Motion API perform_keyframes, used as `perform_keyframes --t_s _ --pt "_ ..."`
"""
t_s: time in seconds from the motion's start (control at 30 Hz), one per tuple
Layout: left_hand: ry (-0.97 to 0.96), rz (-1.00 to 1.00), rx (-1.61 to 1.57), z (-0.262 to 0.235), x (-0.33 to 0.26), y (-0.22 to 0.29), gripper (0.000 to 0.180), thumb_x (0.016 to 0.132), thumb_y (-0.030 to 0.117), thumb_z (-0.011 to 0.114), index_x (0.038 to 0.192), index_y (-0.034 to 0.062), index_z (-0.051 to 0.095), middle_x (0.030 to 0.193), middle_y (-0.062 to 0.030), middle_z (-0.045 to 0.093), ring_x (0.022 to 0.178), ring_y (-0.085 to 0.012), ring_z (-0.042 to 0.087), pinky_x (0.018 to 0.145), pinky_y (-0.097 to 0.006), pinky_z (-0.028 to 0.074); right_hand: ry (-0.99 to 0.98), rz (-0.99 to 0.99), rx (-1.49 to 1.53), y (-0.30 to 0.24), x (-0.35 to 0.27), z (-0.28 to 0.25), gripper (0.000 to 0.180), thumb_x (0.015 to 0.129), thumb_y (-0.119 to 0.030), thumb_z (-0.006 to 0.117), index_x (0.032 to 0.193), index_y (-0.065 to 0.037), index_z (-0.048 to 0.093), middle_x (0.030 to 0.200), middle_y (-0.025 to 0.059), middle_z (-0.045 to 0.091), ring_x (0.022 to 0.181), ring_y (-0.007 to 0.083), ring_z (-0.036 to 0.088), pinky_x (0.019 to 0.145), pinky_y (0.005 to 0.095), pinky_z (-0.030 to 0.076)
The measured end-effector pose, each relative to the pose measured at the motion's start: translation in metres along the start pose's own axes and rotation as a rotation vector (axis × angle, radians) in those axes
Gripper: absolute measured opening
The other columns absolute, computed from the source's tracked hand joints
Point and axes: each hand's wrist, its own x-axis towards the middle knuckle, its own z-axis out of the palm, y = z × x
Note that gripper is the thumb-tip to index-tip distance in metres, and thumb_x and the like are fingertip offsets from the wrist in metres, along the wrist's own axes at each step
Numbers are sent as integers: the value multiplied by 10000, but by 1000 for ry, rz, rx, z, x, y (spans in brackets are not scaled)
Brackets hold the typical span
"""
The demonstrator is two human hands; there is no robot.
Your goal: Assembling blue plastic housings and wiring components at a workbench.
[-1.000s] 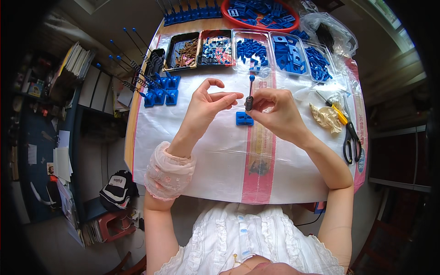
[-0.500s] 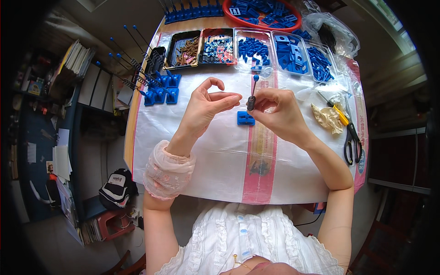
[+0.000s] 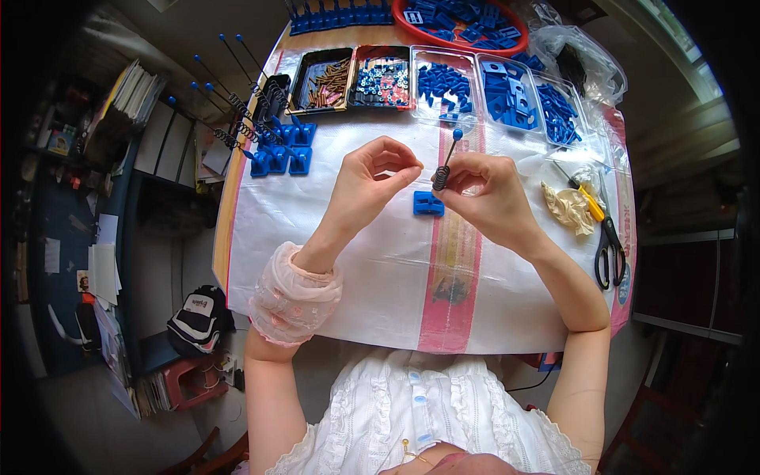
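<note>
My right hand point(image 3: 492, 190) pinches a dark coil spring point(image 3: 441, 177) between thumb and fingers. Out of its top rises a thin rod tipped with a blue ball point(image 3: 457, 135), leaning a little to the right. Just below the spring, a small blue plastic base point(image 3: 428, 203) lies on the white sheet; I cannot tell whether the two touch. To the left, my left hand point(image 3: 375, 178) has its thumb and forefinger pinched together close to the spring, apart from it. Whatever those fingertips hold, if anything, is too small to make out.
Beyond my hands stand trays of brass-coloured screws point(image 3: 328, 81), small nuts point(image 3: 381, 83) and blue parts point(image 3: 445, 85). Finished-looking spring pieces on blue bases point(image 3: 277, 158) stand at left. Scissors point(image 3: 609, 253), a yellow-handled tool point(image 3: 590, 203) and crumpled paper point(image 3: 567, 208) lie at right.
My left fingers have curled in closer together, the raised ones coming down toward the pinch. The rod in my right hand now tilts more to the right. The whole view has shifted slightly.
</note>
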Motion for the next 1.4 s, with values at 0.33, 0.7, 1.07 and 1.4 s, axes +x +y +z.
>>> perform_keyframes --t_s 0.33,0.7,1.07,1.4 --pt "-84 -47 24 4 -2 2 116 926 55 721 1037 25 706 972 -63 750 897 -120 705 795 -264 547 14 -18 -13 0 0 1 120 791 26 732 910 41 735 823 104 748 733 143 726 707 267 584" --pt "-128 -58 210 0 -3 -10 252 912 -13 558 1115 18 704 1085 -92 733 986 -147 678 844 -293 544 13 -41 -22 3 0 2 100 803 23 731 902 40 730 810 100 742 736 134 720 713 271 583" --pt "-323 54 534 -6 -10 1 396 799 203 828 1127 51 668 968 -94 596 926 -219 612 806 -341 522 3 -9 -50 0 0 1 106 800 30 733 905 40 725 826 95 739 754 131 715 713 265 587" --pt "-284 -55 402 -6 -7 2 371 807 252 843 1127 93 743 971 -67 615 895 -185 579 816 -339 512 -5 31 -31 -2 -1 1 130 798 39 743 927 30 729 854 87 744 795 132 725 732 265 587"
